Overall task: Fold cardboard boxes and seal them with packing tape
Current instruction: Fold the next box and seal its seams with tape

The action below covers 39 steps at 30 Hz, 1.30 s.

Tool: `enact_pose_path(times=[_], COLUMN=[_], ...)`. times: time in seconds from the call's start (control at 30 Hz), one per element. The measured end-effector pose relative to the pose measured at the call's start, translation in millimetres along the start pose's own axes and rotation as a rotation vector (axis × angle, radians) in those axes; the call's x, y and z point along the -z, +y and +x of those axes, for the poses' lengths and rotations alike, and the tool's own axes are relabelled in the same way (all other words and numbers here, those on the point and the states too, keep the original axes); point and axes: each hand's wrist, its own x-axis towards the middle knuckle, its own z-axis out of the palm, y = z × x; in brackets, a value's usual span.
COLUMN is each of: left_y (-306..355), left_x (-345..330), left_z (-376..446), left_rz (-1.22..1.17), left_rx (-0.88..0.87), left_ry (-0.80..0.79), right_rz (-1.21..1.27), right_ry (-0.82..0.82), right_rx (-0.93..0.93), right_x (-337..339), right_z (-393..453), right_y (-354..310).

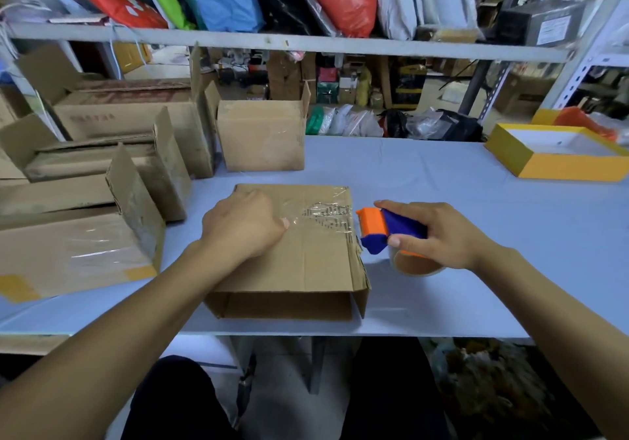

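A brown cardboard box point(316, 262) lies in front of me on the pale blue table point(442, 181), its closed flaps facing up. A strip of clear tape point(320, 215) runs across the top toward the right edge. My left hand point(243, 227) rests on the box top with curled fingers, the thumb pressing the tape down. My right hand point(439, 233) grips a blue and orange tape dispenser point(384, 230) holding a roll of clear tape point(413, 264), just off the box's right edge.
Several open and taped cardboard boxes point(102, 174) crowd the left side, and one box point(262, 135) stands behind. A yellow box lid point(554, 153) sits at the far right. A metal shelf point(272, 43) with coloured bags runs overhead at the back.
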Motion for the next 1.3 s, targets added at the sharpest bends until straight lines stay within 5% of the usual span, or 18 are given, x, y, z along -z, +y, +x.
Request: enact_pose_path(times=[0.1,0.3,0.7,1.3], left_y=[-1.2,41.5,55.2,57.6], left_x=[15.6,-2.5,-31.1,-37.4], left_z=[4.5,12.8,20.4,16.2], left_rz=[0.131,-0.166,-0.083,-0.063], left_rx=[-0.057,-0.749,-0.654,-0.668], left_ry=[-0.024,-0.044,-0.011,0.001], right_rz=[-0.004,-0.026,-0.008,-0.301], right_ry=[0.011,0.026,0.119,-0.095], right_rx=[-0.002,-0.017,-0.038,-0.084], right_x=[-6.7,-7.1,-10.7,-3.2], right_z=[-0.2,-2.3,-10.4,13.1], right_y=[-1.7,-4.8,4.8,-11.1])
